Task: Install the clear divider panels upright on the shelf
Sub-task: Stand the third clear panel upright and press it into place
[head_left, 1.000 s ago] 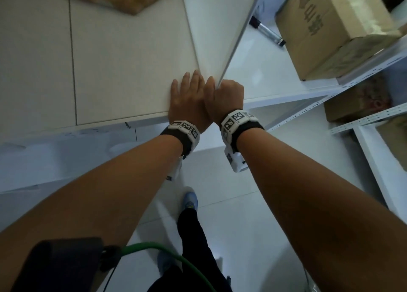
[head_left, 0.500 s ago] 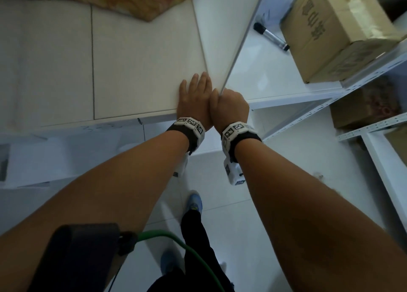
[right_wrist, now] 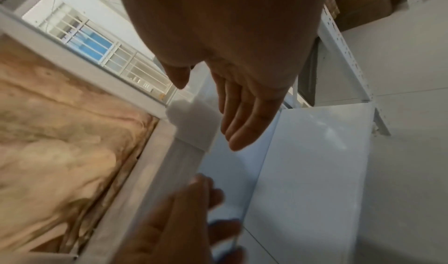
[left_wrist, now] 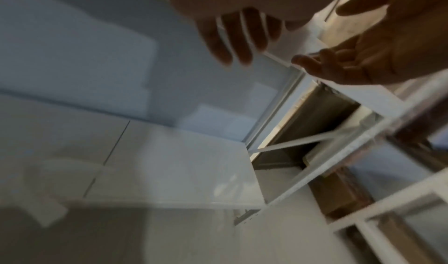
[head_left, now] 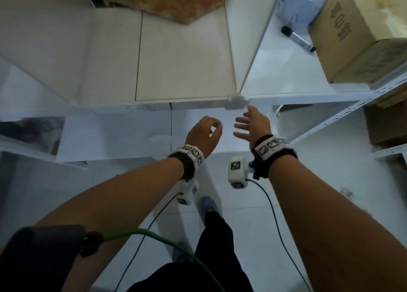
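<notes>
Left hand (head_left: 203, 133) hangs below the white metal shelf (head_left: 308, 92), fingers loosely curled, holding nothing. Right hand (head_left: 253, 124) beside it, fingers straight and spread, empty. Beyond, the clear upright divider panel (head_left: 248, 34) stands on the shelf, seated in a white edge clip (head_left: 235, 101).

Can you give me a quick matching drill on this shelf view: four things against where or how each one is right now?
Things:
1. clear divider panel
2. marker pen
3. cardboard box
4. right hand

States:
A. lying flat between panel and box
B. open, held off the shelf edge, holding nothing
C. standing upright on the shelf, in a white clip at the front edge
D. at the far right of the shelf

Pairs: 1-C, 2-A, 3-D, 4-B
</notes>
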`<move>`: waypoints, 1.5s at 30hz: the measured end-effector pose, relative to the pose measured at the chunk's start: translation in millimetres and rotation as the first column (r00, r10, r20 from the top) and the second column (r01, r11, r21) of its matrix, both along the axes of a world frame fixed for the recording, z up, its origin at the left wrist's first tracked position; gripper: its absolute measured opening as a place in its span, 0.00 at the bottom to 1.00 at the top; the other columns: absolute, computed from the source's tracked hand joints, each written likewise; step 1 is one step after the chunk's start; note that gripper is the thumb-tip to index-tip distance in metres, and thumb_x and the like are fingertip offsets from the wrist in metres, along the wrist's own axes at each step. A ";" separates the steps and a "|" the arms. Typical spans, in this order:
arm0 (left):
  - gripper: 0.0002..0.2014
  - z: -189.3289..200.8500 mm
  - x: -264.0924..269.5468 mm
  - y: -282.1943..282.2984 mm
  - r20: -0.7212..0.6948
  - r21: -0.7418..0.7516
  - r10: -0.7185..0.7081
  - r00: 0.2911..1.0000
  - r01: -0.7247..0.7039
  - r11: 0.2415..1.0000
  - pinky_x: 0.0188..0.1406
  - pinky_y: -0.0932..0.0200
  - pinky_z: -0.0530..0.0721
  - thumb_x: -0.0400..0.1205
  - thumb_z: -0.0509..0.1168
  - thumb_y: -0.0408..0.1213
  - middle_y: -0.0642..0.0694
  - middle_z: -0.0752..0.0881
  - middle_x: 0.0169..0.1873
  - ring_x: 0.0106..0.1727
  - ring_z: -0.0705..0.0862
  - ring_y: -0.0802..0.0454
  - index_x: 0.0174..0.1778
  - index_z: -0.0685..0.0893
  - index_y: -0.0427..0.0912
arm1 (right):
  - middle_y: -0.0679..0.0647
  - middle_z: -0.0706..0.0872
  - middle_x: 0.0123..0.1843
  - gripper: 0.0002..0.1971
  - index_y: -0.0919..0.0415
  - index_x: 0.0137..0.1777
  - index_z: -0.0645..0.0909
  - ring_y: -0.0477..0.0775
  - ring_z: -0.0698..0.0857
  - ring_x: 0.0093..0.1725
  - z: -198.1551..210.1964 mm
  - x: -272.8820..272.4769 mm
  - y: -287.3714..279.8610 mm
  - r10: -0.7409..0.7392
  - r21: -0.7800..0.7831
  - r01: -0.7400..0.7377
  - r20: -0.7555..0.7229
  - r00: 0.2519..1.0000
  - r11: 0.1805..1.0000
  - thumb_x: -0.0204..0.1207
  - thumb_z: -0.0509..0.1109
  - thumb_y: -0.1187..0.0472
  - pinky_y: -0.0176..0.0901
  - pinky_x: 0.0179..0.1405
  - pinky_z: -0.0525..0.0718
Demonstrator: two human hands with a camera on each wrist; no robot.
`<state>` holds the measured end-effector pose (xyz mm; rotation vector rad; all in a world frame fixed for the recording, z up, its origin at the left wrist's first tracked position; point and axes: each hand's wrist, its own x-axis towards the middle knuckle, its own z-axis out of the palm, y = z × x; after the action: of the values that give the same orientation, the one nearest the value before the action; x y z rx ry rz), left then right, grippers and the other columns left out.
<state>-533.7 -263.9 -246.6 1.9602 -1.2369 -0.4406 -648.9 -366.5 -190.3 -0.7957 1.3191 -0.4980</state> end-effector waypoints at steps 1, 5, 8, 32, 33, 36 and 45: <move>0.12 4.2 -3.7 -9.2 -0.172 0.107 0.089 0.981 -0.071 0.992 0.55 0.47 0.85 0.83 0.64 0.49 0.47 0.87 0.51 0.48 0.86 0.48 0.51 0.86 0.44 | 0.64 0.84 0.59 0.26 0.68 0.68 0.73 0.62 0.85 0.56 2.3 0.5 -9.7 0.014 0.033 -0.014 0.019 1.000 0.999 0.83 0.62 0.46 0.54 0.42 0.89; 0.32 21.1 -1.8 -49.4 -0.821 0.427 0.435 0.370 -0.108 0.898 0.64 0.37 0.83 0.80 0.63 0.64 0.41 0.83 0.63 0.60 0.84 0.42 0.67 0.79 0.40 | 0.65 0.80 0.63 0.31 0.64 0.70 0.71 0.61 0.84 0.57 -2.3 9.2 -33.9 0.100 0.157 -0.114 0.097 0.990 0.981 0.78 0.67 0.40 0.58 0.48 0.90; 0.37 20.3 4.5 -67.7 -0.892 0.404 0.412 0.185 -0.083 0.911 0.60 0.39 0.85 0.74 0.67 0.68 0.42 0.84 0.63 0.62 0.84 0.43 0.70 0.78 0.42 | 0.65 0.84 0.59 0.25 0.64 0.62 0.77 0.61 0.85 0.57 -11.2 15.2 -41.3 0.053 0.215 -0.092 0.179 0.982 0.972 0.78 0.67 0.41 0.58 0.54 0.88; 0.21 -8.1 45.0 -61.9 -0.954 0.288 0.298 0.039 -0.169 0.943 0.47 0.53 0.87 0.71 0.77 0.47 0.37 0.91 0.45 0.44 0.88 0.44 0.54 0.91 0.36 | 0.65 0.88 0.60 0.27 0.68 0.66 0.79 0.61 0.86 0.62 -19.4 64.8 -10.7 -0.177 0.285 0.096 0.275 0.945 0.954 0.78 0.69 0.45 0.50 0.58 0.86; 0.20 -9.7 54.5 -54.0 -0.953 0.290 0.301 0.035 -0.178 0.940 0.45 0.54 0.87 0.72 0.77 0.47 0.38 0.91 0.44 0.43 0.88 0.45 0.54 0.91 0.36 | 0.65 0.87 0.60 0.28 0.69 0.68 0.78 0.61 0.86 0.62 -20.6 73.4 -3.8 -0.159 0.291 0.075 0.277 0.948 0.954 0.78 0.69 0.45 0.51 0.60 0.85; 0.21 -13.5 85.8 -28.8 -0.959 0.270 0.281 0.027 -0.195 0.943 0.45 0.54 0.87 0.71 0.77 0.48 0.39 0.91 0.45 0.41 0.89 0.47 0.53 0.91 0.38 | 0.66 0.87 0.60 0.30 0.69 0.70 0.77 0.61 0.86 0.62 -22.4 102.2 20.4 -0.130 0.295 0.039 0.294 0.947 0.955 0.77 0.70 0.45 0.52 0.62 0.84; 0.29 -11.3 104.3 -10.6 -0.956 0.279 0.291 0.028 -0.208 0.937 0.47 0.54 0.88 0.68 0.79 0.50 0.33 0.90 0.55 0.50 0.90 0.44 0.60 0.89 0.34 | 0.67 0.89 0.56 0.25 0.70 0.63 0.80 0.61 0.89 0.56 -23.9 125.4 40.0 -0.210 0.297 0.103 0.352 0.912 0.949 0.79 0.70 0.47 0.52 0.61 0.85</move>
<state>-429.4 -274.5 -257.9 1.2249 0.1138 -1.3655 -523.5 -326.5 -214.2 -0.3396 1.0613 -0.5533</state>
